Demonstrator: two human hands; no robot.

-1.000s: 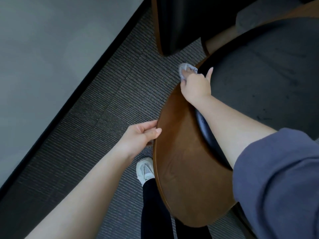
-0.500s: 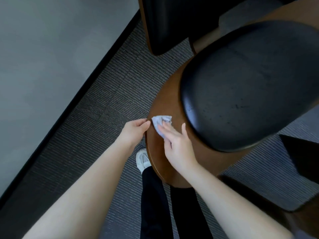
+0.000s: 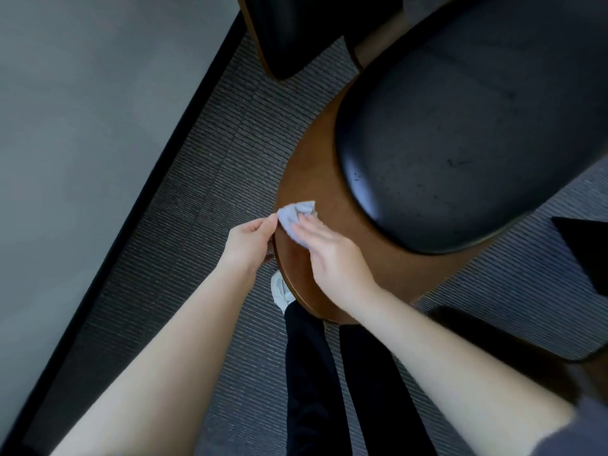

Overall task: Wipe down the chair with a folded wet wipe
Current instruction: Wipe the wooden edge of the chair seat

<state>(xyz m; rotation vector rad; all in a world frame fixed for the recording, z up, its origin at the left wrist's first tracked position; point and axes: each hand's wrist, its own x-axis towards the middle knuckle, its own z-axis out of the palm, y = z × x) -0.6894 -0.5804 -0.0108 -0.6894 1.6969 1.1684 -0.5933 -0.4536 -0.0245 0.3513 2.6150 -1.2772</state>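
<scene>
The chair has a brown wooden shell [image 3: 316, 179] and a black padded cushion [image 3: 460, 126]; it fills the upper right of the head view. A crumpled pale wet wipe [image 3: 292, 213] lies on the shell's near left edge. My right hand [image 3: 332, 255] presses the wipe onto the wood with straight fingers. My left hand [image 3: 248, 243] grips the shell's rim right beside it, fingers curled under the edge and thumb tip touching the wipe's corner.
A grey wall with a black baseboard [image 3: 158, 179] runs along the left over striped carpet. Another black chair [image 3: 296, 34] stands at the top. Dark furniture parts [image 3: 585, 251] sit at the right. My dark-trousered legs and white shoe [image 3: 281, 291] are below the chair.
My right hand drew the wipe from the shell's far edge back along the wood to the near rim by my left hand. My left hand stays on the rim.
</scene>
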